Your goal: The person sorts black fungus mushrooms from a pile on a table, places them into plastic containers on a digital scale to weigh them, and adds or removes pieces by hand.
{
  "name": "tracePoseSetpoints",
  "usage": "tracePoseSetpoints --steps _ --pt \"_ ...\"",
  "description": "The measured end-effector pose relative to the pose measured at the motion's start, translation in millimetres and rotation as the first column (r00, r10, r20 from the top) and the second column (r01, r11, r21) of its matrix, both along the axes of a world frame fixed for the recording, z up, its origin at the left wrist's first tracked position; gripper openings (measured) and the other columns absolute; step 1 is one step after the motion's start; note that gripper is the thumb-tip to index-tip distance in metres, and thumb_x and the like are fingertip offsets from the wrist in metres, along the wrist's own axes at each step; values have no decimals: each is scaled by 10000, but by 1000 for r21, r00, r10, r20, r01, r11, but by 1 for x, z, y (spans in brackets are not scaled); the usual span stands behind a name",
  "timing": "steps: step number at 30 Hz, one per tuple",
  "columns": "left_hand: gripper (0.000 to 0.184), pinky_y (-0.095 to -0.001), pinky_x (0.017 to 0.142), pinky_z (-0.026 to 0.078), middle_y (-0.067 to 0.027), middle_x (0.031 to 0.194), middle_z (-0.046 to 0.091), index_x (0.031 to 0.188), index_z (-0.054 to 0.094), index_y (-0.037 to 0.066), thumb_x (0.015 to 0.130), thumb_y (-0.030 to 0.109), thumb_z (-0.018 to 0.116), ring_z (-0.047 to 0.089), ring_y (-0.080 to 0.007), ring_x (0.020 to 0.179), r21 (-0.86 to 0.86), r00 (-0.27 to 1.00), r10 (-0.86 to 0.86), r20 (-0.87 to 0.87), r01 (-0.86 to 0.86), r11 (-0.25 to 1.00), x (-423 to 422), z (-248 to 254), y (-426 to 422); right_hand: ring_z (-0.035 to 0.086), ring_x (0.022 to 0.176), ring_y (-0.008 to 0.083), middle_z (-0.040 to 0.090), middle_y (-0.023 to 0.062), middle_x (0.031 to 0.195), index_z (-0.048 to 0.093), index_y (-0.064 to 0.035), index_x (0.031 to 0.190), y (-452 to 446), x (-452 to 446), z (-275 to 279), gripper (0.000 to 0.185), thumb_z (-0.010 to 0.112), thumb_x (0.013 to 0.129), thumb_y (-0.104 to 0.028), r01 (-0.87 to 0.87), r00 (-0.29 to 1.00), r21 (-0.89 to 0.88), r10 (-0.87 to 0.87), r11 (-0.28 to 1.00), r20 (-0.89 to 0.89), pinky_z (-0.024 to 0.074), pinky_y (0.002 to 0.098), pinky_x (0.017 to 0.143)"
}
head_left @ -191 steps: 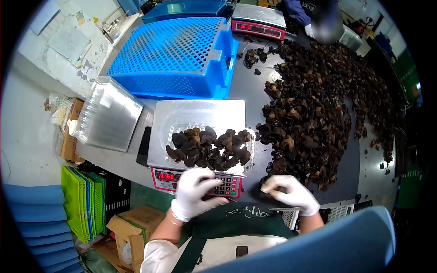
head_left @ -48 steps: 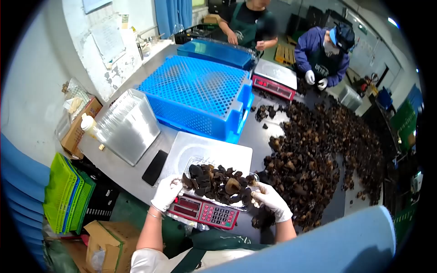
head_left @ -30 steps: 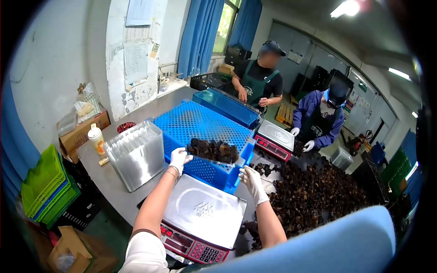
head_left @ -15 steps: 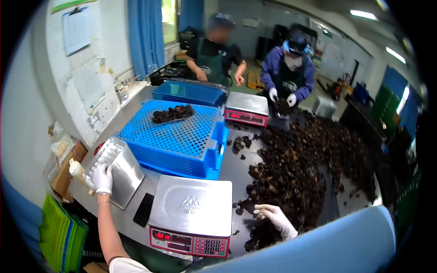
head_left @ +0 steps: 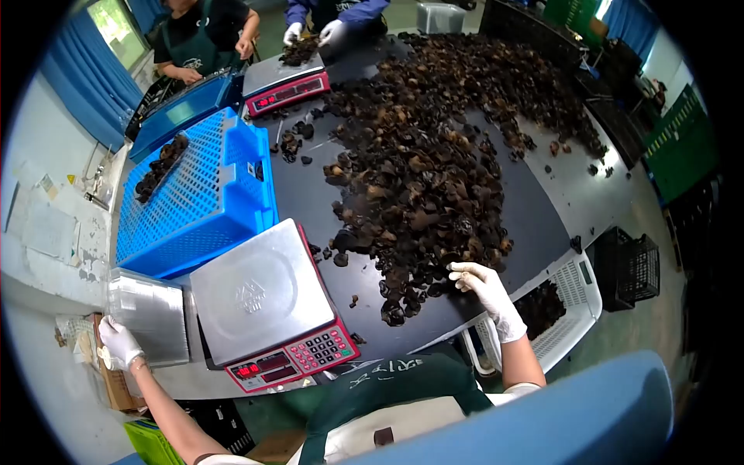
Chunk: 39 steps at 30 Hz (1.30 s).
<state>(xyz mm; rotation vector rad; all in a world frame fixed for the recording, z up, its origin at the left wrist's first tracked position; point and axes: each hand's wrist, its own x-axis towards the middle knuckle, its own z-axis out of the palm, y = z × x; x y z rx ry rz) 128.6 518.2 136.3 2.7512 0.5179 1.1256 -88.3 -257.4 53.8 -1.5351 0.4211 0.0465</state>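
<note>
My left hand (head_left: 120, 346), in a white glove, is closed at the near left corner of a stack of clear plastic trays (head_left: 155, 318). The fingers seem to pinch a tray's edge. At the near edge of a big heap of dark wood ear mushrooms (head_left: 434, 178), my gloved right hand (head_left: 487, 294) has its thumb and fingers drawn together. Whether a piece is between the fingertips I cannot make out. Between my hands stands a red scale (head_left: 252, 291) with a bare metal plate and a lit red display.
Behind the scale is an upturned blue crate (head_left: 186, 194) carrying a tray of mushrooms (head_left: 161, 167). A second scale (head_left: 285, 81) stands farther back, where a co-worker's gloved hands (head_left: 314, 32) handle mushrooms. A white basket (head_left: 573, 298) is at the right table edge; another person stands at back left.
My view has swung down and right. My left hand has shifted from the top of the tray stack to its near corner. My right hand has moved farther over the heap's near edge.
</note>
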Motion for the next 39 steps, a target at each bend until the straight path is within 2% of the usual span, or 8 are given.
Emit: tracePoseSetpoints --steps 4,9,15,20,25,31,36,39 --pt "76 -434 826 465 -139 918 590 1013 591 -3 938 1 578 575 -335 898 491 857 -491 157 364 792 -46 5 -147 638 945 130 702 78 1051 647 -23 1219 19 -13 -19 291 594 957 -139 0 1000 -329 6 944 18 503 270 860" --pt "293 -433 768 450 -105 903 583 1091 596 58 809 4 657 555 -322 830 197 594 -761 -260 804 561 -107 -60 -240 667 933 209 693 109 1029 664 -31 1165 51 -16 -28 282 635 891 -91 -216 955 -447 284 868 91 520 320 827" --pt "260 -463 916 426 -177 1108 511 1121 595 27 928 198 628 518 -345 1037 -14 727 -686 -16 686 728 -170 -74 -310 546 1090 327 603 141 1151 633 -69 1179 32 -4 -28 393 700 794 -108 125 911 -752 225 647 346 450 418 922" --pt "423 -453 931 446 -158 1121 554 1133 641 63 723 54 747 539 -354 1055 -343 368 -925 -93 860 377 -179 -79 -472 416 1266 356 508 141 1354 569 -96 1305 25 20 -57 580 697 785 -318 160 952 -938 203 306 229 284 511 1066" --pt "514 -504 1079 349 -231 1443 429 1315 581 100 838 257 695 413 -448 1295 -326 362 -909 -208 850 414 -134 -134 -570 514 1173 279 593 58 1207 645 -160 1138 45 -12 -71 415 745 745 -250 -84 851 -939 514 333 106 300 552 1084" --pt "449 -512 1025 398 -193 1309 522 1159 639 81 768 269 755 453 -442 1245 -364 214 -949 -230 886 288 -149 -163 -559 522 1125 270 587 24 1194 679 -179 1022 14 -32 -85 325 742 703 -194 94 781 -885 517 456 349 380 484 992" --pt "755 -567 1120 272 -261 1468 346 1325 556 87 672 352 827 318 -471 1365 -395 325 -925 -198 837 379 -173 -165 -548 354 1322 423 426 152 1436 492 -185 1394 3 -17 -67 919 866 585 -412 -81 936 -928 348 363 55 245 611 1097" --pt "738 -581 1122 255 -251 1510 332 1365 527 91 725 343 794 313 -482 1367 -366 364 -885 -290 812 454 -151 -161 -564 352 1324 414 444 99 1438 496 -160 1388 15 -7 -79 908 857 589 -395 -70 874 -935 473 347 110 256 600 1094"
